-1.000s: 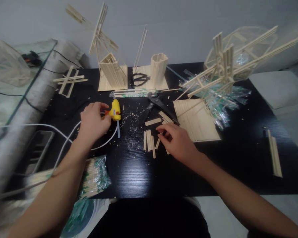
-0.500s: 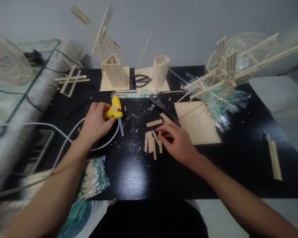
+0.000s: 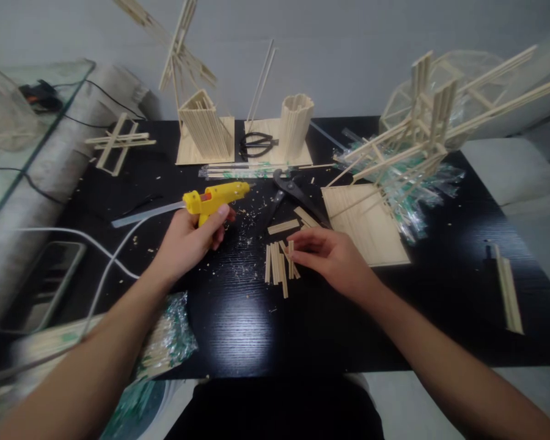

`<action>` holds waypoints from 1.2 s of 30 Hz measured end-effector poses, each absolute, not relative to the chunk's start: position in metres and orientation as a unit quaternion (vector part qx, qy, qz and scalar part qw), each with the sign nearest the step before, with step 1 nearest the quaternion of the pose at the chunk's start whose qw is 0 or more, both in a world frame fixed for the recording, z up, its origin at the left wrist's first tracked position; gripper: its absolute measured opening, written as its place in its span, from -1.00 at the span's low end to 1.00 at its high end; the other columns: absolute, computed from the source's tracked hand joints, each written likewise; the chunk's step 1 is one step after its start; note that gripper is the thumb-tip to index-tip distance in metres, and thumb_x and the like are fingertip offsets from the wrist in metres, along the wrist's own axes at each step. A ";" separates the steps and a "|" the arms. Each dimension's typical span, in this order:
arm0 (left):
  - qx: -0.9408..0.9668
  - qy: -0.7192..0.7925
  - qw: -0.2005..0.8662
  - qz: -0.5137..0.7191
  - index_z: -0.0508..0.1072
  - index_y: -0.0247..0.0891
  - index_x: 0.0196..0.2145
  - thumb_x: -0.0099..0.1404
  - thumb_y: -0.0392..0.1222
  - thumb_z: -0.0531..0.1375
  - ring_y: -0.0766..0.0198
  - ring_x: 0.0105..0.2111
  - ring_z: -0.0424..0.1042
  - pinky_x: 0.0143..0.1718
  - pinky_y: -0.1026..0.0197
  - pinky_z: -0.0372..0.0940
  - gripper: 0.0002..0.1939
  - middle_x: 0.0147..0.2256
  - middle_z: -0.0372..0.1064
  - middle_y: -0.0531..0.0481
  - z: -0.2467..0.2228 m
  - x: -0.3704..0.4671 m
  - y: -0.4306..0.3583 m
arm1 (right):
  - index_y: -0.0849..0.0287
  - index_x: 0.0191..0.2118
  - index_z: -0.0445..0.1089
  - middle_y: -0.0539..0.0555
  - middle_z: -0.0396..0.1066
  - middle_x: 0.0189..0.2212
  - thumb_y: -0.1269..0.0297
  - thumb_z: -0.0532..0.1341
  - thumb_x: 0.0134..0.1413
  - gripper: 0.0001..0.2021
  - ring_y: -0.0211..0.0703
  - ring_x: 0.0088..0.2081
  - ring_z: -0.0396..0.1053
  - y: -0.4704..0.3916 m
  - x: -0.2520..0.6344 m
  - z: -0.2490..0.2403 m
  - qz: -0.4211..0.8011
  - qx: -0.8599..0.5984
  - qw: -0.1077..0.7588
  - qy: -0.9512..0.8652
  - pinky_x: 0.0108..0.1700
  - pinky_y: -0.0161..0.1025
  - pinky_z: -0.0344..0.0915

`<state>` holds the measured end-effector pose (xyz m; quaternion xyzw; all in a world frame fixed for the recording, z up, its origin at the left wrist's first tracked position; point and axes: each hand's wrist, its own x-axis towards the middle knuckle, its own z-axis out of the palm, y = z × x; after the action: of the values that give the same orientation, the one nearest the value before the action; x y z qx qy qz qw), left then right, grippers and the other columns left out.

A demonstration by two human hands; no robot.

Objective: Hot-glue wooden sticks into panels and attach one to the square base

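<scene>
My left hand (image 3: 190, 241) is wrapped round the handle of a yellow hot glue gun (image 3: 217, 197), its nozzle pointing right. A clear glue stick (image 3: 149, 214) juts from the gun's rear. My right hand (image 3: 334, 263) pinches a short wooden stick (image 3: 291, 256) between thumb and fingers, held upright at the edge of a small pile. That pile of cut wooden sticks (image 3: 275, 263) lies on the black table. Two flat stick pieces, one of them a short strip (image 3: 283, 227), rest just behind the pile. Dark pliers (image 3: 296, 189) lie beyond my right hand.
Stick-built models stand at the back: a triangular tower (image 3: 206, 128), a round tower (image 3: 297, 125) and a windmill-like frame (image 3: 421, 134) over a wooden base (image 3: 364, 226). Black scissors (image 3: 256, 145) lie between the towers. A white cord (image 3: 105, 244) crosses the left side near a phone (image 3: 50, 287).
My left hand has raised and turned the glue gun, so its nozzle now points right and the glue stick left. My right hand stays at the pile, shifted slightly.
</scene>
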<state>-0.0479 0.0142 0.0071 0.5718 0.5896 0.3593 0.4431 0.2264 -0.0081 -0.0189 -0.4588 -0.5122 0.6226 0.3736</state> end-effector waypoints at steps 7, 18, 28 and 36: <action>0.519 0.557 0.501 0.412 0.51 -0.27 -0.31 0.31 0.22 0.32 0.38 -0.56 0.34 -0.60 0.32 0.25 -0.56 -0.44 0.42 0.00 0.011 -0.045 0.015 | 0.14 -0.19 0.50 0.02 0.58 -0.31 0.23 0.47 0.09 -0.78 -0.18 -0.28 0.59 -0.010 0.225 -0.010 0.687 -0.430 0.376 -0.449 -0.24 -0.20 0.60; 0.567 0.549 0.487 0.373 0.47 -0.25 -0.30 0.32 -0.01 0.38 0.43 -0.61 0.29 -0.53 0.34 0.27 -0.74 -0.57 0.32 0.13 0.003 -0.049 0.015 | 0.01 -0.13 0.16 -0.03 0.59 -0.27 0.03 0.30 0.32 -0.69 -0.08 -0.24 0.65 -0.012 0.221 -0.018 0.725 -0.420 0.393 -0.379 -0.26 -0.11 0.65; 0.536 0.526 0.548 0.370 0.50 -0.28 -0.29 0.32 0.12 0.35 0.37 -0.55 0.34 -0.54 0.32 0.26 -0.63 -0.47 0.43 0.00 0.004 -0.049 0.014 | -0.05 -0.11 0.03 -0.02 0.58 -0.18 -0.08 0.25 0.36 -0.62 -0.07 -0.20 0.66 -0.013 0.218 -0.019 0.754 -0.384 0.367 -0.387 -0.14 -0.07 0.60; 0.651 0.526 0.457 0.301 0.50 -0.25 -0.11 0.39 0.12 0.26 0.24 -0.37 0.42 -0.36 0.23 0.32 -0.64 -0.30 0.49 -0.05 0.006 -0.043 0.005 | -0.01 -0.10 0.16 -0.20 0.31 -0.49 -0.02 0.32 0.27 -0.65 -0.34 -0.55 0.34 -0.018 0.213 -0.015 0.764 -0.383 0.374 -0.360 -0.46 -0.32 0.38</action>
<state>-0.0429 0.0054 0.0060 0.6508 0.5259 0.3010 0.4575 0.2125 -0.0177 -0.0152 -0.3827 -0.3599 0.7643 0.3739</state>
